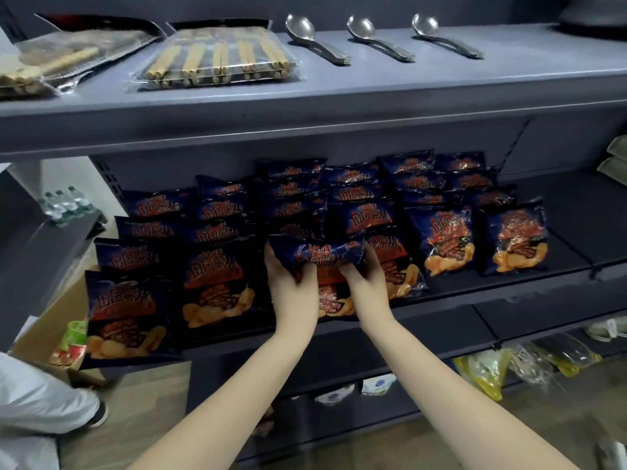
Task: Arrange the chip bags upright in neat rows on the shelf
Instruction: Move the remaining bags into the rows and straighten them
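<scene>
Dark blue chip bags with red lettering and pictured orange chips stand in several rows on the dark middle shelf (559, 266), reaching from the left end past the middle. At the front of the middle row, one chip bag (317, 254) is gripped from both sides. My left hand (291, 286) holds its left edge and my right hand (368, 283) holds its right edge. Its top leans toward me and its lower half is hidden by my fingers. Another bag (336, 305) stands right below it. Front bags stand at the far left (127, 313) and at the right (515, 239).
The upper shelf (373, 89) carries packs of chopsticks (217, 61) and three metal spoons (314, 37). A cardboard box (51, 330) with snacks sits on the floor at left, beside a person's white trouser leg (40, 401). Bagged goods (485, 371) lie on the lower shelf.
</scene>
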`<state>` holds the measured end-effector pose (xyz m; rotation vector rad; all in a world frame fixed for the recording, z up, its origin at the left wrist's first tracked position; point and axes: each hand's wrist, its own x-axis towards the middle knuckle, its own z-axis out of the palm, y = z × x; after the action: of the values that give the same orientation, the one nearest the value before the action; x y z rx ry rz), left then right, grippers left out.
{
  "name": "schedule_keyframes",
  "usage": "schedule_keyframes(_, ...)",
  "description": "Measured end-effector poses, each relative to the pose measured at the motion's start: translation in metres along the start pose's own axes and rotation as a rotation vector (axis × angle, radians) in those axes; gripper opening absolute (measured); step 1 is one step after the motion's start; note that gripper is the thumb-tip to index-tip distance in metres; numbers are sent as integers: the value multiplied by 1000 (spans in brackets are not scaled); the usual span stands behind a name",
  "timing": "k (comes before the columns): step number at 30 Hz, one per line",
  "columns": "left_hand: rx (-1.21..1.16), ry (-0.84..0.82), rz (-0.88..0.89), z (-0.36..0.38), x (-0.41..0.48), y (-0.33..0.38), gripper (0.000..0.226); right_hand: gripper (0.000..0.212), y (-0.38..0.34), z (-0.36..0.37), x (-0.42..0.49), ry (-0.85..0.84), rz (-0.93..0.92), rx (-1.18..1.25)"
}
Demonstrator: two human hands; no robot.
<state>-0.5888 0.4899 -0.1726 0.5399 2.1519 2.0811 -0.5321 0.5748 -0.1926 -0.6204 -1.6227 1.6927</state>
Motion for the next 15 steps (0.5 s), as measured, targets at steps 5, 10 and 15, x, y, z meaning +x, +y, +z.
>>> schedule_keyframes(5, 7, -108, -37, 20, -12, 3, 69, 43, -6, -29, -5, 48, 2, -53)
schedule_keyframes(10, 36, -221, -55, 49, -27, -4, 62, 43, -9, -71, -6, 129, 1, -118)
schedule_keyframes(15, 51, -295, -67, 75, -38, -6, 70, 43, -4, -104, 1, 156, 51, -130)
